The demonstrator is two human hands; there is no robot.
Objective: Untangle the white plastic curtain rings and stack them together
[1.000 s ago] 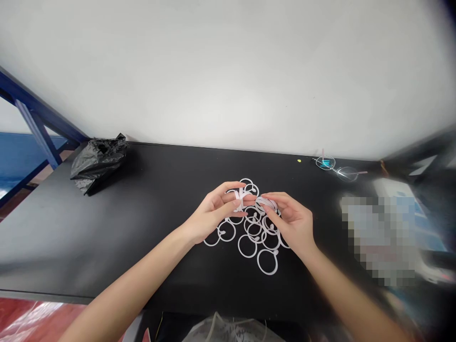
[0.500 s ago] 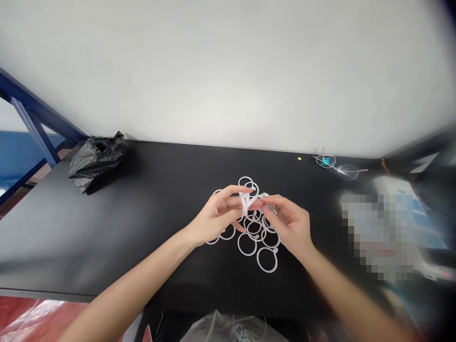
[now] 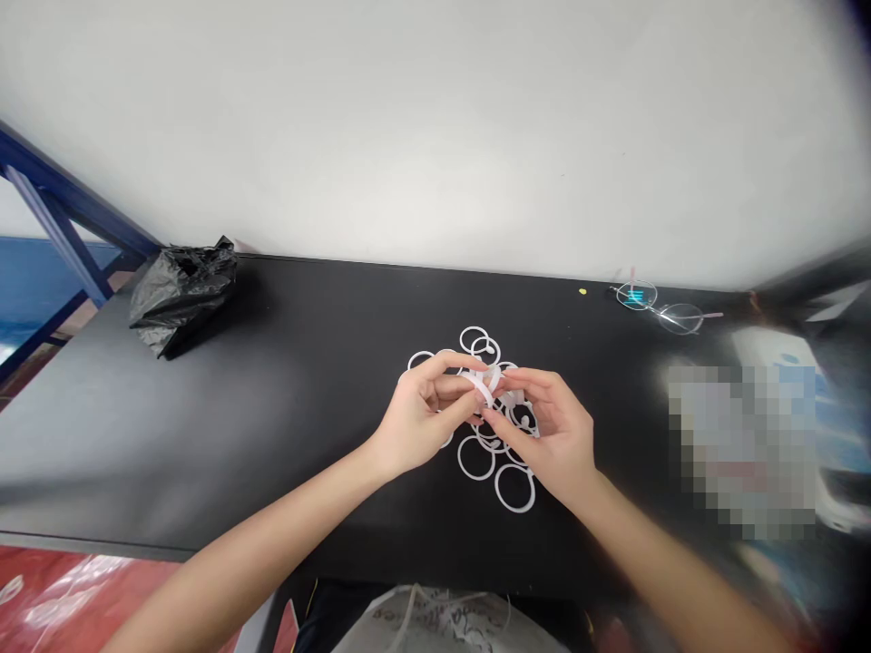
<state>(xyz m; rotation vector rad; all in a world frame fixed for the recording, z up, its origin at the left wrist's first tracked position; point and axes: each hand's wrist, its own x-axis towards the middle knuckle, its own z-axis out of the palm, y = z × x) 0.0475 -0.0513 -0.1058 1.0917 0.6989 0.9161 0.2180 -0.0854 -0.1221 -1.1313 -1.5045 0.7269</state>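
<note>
A white plastic ring (image 3: 483, 390) is held up between my two hands, over the middle of the black table. My left hand (image 3: 428, 413) is closed on it, with thumb and fingers at its left side. From the other side my right hand (image 3: 544, 422) pinches its edge with thumb and fingertips. Beneath both hands lies a loose pile of white rings (image 3: 515, 488), several of them overlapping and some with a small tab. The fingers hide part of the pile and part of the held ring.
On the black table (image 3: 306, 336), a crumpled black plastic bag (image 3: 183, 290) lies at far left. Eyeglasses (image 3: 660, 307) and a small yellow bit (image 3: 582, 291) are near the wall. A blurred-out item (image 3: 741, 444) sits at right. A blue metal frame (image 3: 58, 227) stands left.
My right thumb and fingers have closed in on the white ring, which has turned between my hands. The view has shifted slightly.
</note>
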